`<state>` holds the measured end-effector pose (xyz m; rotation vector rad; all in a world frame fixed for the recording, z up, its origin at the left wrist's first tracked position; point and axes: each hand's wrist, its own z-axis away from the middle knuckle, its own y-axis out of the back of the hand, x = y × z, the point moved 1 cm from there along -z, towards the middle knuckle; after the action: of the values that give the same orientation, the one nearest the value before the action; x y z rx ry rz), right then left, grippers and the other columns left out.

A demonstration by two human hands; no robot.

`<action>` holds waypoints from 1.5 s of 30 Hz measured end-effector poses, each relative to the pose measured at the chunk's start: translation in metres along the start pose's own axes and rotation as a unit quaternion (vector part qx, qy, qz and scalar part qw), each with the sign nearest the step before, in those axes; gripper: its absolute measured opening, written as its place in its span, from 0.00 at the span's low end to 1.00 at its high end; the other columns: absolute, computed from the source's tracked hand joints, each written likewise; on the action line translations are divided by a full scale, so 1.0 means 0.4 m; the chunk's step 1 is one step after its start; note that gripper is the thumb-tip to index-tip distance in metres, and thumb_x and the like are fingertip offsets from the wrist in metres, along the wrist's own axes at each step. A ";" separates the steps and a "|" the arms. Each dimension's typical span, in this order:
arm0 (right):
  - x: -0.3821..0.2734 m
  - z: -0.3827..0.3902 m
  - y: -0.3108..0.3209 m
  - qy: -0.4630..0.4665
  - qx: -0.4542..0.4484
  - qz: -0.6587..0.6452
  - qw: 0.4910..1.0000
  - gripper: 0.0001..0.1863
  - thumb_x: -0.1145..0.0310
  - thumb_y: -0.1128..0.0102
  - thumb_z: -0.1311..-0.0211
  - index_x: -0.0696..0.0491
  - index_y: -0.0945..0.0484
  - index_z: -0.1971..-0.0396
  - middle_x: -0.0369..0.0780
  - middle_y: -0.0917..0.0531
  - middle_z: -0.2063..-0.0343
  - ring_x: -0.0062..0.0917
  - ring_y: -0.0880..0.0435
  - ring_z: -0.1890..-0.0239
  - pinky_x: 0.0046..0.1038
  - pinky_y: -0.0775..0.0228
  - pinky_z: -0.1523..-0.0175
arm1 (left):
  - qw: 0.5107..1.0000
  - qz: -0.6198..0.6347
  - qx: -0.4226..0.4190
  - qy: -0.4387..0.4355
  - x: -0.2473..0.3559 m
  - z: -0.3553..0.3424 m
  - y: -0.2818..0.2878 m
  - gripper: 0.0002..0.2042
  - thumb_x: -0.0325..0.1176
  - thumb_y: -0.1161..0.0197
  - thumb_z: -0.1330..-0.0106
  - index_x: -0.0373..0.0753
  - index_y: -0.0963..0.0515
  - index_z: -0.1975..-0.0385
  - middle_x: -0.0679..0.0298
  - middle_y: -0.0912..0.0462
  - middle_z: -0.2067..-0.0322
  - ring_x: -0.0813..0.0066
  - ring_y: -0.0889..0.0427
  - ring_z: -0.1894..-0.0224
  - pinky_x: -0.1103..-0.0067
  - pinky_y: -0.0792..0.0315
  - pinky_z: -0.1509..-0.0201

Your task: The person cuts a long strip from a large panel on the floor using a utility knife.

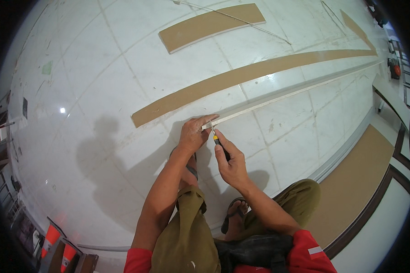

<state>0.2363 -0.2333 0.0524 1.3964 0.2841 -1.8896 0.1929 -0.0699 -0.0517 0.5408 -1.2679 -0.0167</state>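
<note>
A long white strip [278, 95] lies on the white tiled floor, running from the middle toward the upper right. My left hand [193, 134] presses down on its near end, fingers laid along the strip. My right hand [232, 161] grips a small cutter with a yellow and black handle [218, 140], its tip touching the strip's end just beside my left fingers. I am crouched over the floor, knees and sandalled feet below my hands.
A long brown board strip [241, 77] lies beyond the white strip, a shorter brown board [209, 25] farther off. A wide brown panel [355, 182] lies at the right by a dark frame. Orange-and-white objects [52, 236] sit at lower left.
</note>
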 end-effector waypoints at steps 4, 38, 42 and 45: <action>-0.004 0.001 0.004 -0.003 -0.002 0.008 1.000 0.25 0.73 0.42 0.19 0.53 0.24 0.26 0.35 0.16 0.62 0.15 0.27 0.64 0.21 0.28 0.56 | 0.999 0.023 -0.010 0.028 -0.010 -0.003 0.000 0.20 0.21 0.32 0.34 0.45 0.12 0.43 0.54 0.06 0.55 0.57 0.07 0.54 0.69 0.16 0.46; 0.010 -0.022 0.044 -0.095 -0.044 -0.030 0.994 0.25 0.65 0.44 0.16 0.50 0.26 0.24 0.31 0.17 0.66 0.11 0.26 0.72 0.19 0.30 0.65 | 1.000 0.020 -0.004 0.006 0.007 -0.005 0.002 0.17 0.26 0.29 0.31 0.47 0.12 0.43 0.54 0.08 0.52 0.50 0.09 0.54 0.67 0.17 0.47; 0.002 -0.021 0.041 -0.097 -0.033 -0.050 0.993 0.24 0.69 0.42 0.19 0.51 0.23 0.27 0.39 0.14 0.64 0.16 0.21 0.62 0.23 0.24 0.52 | 0.999 -0.011 -0.002 0.034 0.000 -0.003 -0.001 0.17 0.27 0.28 0.31 0.48 0.12 0.43 0.54 0.08 0.53 0.51 0.09 0.54 0.67 0.17 0.47; -0.008 -0.019 0.042 -0.095 -0.062 -0.021 0.993 0.24 0.69 0.42 0.19 0.52 0.23 0.27 0.37 0.13 0.65 0.15 0.21 0.62 0.23 0.24 0.53 | 1.000 -0.010 0.014 0.002 0.001 -0.007 -0.004 0.17 0.27 0.27 0.31 0.49 0.12 0.43 0.54 0.08 0.53 0.50 0.09 0.54 0.67 0.17 0.47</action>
<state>0.2536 -0.2392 0.0568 1.1292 0.3325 -1.9879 0.1960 -0.0704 -0.0524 0.5766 -1.2610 -0.0151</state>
